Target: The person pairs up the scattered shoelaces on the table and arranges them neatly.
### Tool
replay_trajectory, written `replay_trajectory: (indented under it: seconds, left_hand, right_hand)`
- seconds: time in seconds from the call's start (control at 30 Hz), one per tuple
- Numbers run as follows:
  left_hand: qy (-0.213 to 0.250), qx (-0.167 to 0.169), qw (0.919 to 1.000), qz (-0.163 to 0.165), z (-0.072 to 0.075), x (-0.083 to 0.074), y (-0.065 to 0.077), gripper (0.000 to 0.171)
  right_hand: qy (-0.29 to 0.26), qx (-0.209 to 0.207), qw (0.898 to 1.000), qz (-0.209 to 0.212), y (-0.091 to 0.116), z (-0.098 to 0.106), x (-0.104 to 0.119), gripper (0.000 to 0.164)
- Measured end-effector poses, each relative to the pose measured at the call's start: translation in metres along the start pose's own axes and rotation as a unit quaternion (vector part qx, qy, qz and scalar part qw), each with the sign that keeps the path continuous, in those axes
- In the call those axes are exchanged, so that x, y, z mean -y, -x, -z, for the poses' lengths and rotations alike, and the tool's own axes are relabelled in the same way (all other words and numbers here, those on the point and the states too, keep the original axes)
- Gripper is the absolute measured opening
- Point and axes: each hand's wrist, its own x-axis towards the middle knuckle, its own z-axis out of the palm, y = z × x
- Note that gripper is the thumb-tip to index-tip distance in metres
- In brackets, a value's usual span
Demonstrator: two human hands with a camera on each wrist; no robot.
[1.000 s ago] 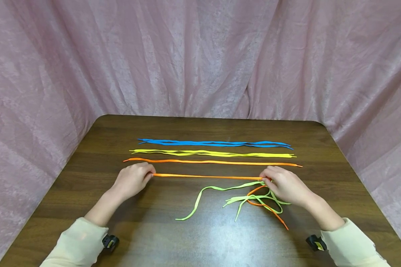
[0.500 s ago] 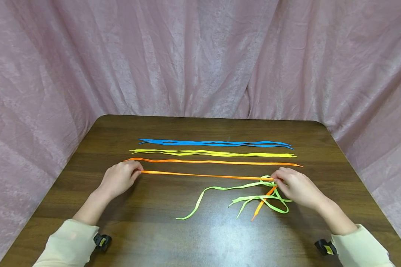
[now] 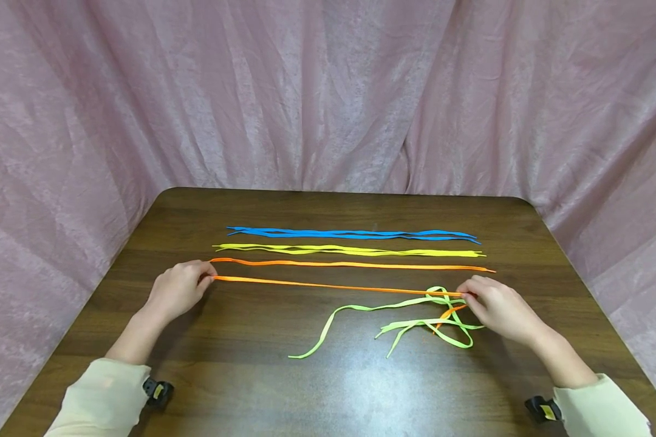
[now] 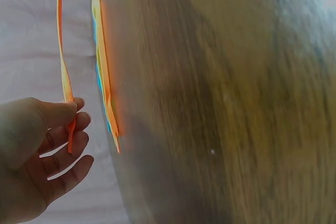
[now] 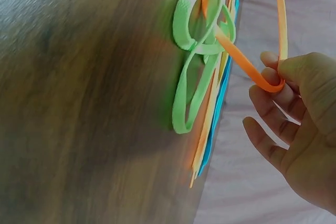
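An orange shoelace [image 3: 333, 286] is stretched between the two hands, in front of another orange shoelace [image 3: 350, 264] that lies straight on the table. My left hand [image 3: 178, 290] pinches it near one end between thumb and forefinger; in the left wrist view the orange tip hangs below the fingers. At the other side my right hand [image 3: 500, 308] pinches the same lace, and its loose tail bends back over the green laces, as the right wrist view shows. Light green shoelaces [image 3: 328, 325] lie loosely tangled beside and below the right hand.
Blue shoelaces [image 3: 355, 234] lie straight across the back of the brown wooden table [image 3: 284, 394], with yellow shoelaces [image 3: 350, 249] just in front of them. A pink curtain [image 3: 328, 97] hangs behind the table.
Both hands have moved apart, the left leftward and the right rightward, lengthening the stretch of orange lace between them. Its loose tail has been drawn through the green laces and shows shorter.
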Motion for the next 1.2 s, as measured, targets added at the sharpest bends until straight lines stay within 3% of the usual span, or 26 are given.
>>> replay_trajectory:
  seconds: [0.57,1.2]
  left_hand:
    - [0.009,0.002,0.9992,0.038,0.013,0.021,0.006,0.006]
    - [0.008,0.02,0.9976,0.066,0.011,0.037,0.012,0.006]
  right_hand:
    - [0.007,-0.007,1.0,-0.016,0.008,0.01,-0.012,0.021]
    - [0.034,-0.01,0.998,-0.048,0.026,0.016,-0.037,0.021]
